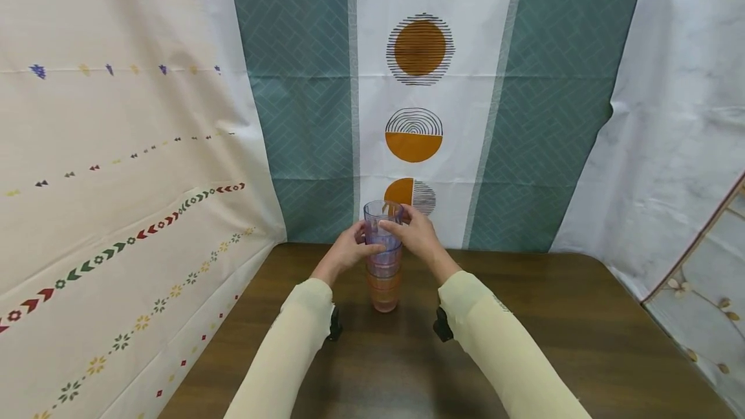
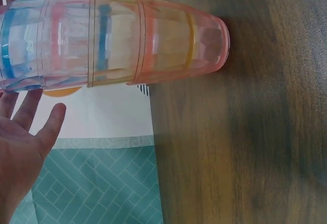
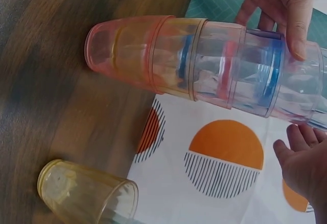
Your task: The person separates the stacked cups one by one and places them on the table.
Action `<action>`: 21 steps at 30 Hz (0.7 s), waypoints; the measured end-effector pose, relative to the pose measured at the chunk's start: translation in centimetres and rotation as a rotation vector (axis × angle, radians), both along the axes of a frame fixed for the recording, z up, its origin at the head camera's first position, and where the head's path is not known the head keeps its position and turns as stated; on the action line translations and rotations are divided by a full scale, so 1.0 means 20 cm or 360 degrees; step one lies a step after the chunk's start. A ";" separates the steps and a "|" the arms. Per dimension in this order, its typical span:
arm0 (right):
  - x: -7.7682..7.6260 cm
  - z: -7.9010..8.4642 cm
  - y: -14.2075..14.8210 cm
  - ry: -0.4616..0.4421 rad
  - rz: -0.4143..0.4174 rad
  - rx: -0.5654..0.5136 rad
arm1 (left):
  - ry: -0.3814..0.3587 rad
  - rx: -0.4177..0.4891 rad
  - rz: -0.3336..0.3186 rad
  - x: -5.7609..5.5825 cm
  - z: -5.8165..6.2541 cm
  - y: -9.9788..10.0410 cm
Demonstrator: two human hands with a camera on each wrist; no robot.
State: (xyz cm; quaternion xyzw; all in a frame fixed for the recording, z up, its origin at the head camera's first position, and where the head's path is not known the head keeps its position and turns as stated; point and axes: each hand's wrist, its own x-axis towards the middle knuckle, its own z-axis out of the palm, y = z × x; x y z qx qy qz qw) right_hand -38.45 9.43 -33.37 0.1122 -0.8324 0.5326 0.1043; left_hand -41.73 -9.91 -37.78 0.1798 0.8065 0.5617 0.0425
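A tall stack of clear tinted plastic cups (image 1: 384,270) stands upright near the table's back edge, orange at the bottom, purple-blue at the top. My left hand (image 1: 347,251) holds the upper part of the stack from the left, its thumb across the front. Around the topmost purple cup (image 1: 375,211) my right hand (image 1: 418,235) has its thumb in front and fingers near the rim. In the right wrist view, the left hand's thumb (image 3: 297,29) lies along a bluish cup, and fingertips of the right hand (image 3: 309,162) are beside the upper cups.
A single yellow cup (image 3: 84,191) stands beside the stack in the right wrist view; in the head view it is hidden. The dark wooden table (image 1: 524,328) reaches back to a green and white patterned cloth (image 1: 302,134). Fabric (image 1: 116,147) hangs along the left side.
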 end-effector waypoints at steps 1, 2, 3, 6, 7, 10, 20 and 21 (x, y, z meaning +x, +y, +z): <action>0.00 0.00 0.00 0.0009 -0.0002 -0.0014 | 0.0004 0.0006 -0.0001 0.00 0.00 0.00; 0.00 0.01 0.00 0.0018 -0.0001 -0.0034 | 0.0013 0.0009 0.0000 0.00 0.00 0.00; 0.00 0.01 0.00 0.0029 0.0000 -0.0056 | 0.0017 0.0011 0.0003 0.00 0.00 0.00; 0.01 0.02 0.00 0.0052 0.0000 -0.0101 | 0.0013 0.0009 0.0013 0.00 0.00 0.00; 0.01 0.03 0.00 0.0061 0.0001 -0.0119 | 0.0008 0.0005 0.0017 0.00 -0.01 0.00; 0.02 0.04 -0.01 0.0092 -0.0007 -0.0172 | -0.0007 0.0015 0.0022 0.01 -0.01 0.00; 0.05 0.12 0.01 0.0126 -0.0010 -0.0247 | -0.0013 0.0021 0.0012 0.00 0.00 0.00; 0.05 0.13 0.02 0.0139 -0.0004 -0.0251 | 0.0000 0.0022 0.0010 0.00 0.00 0.00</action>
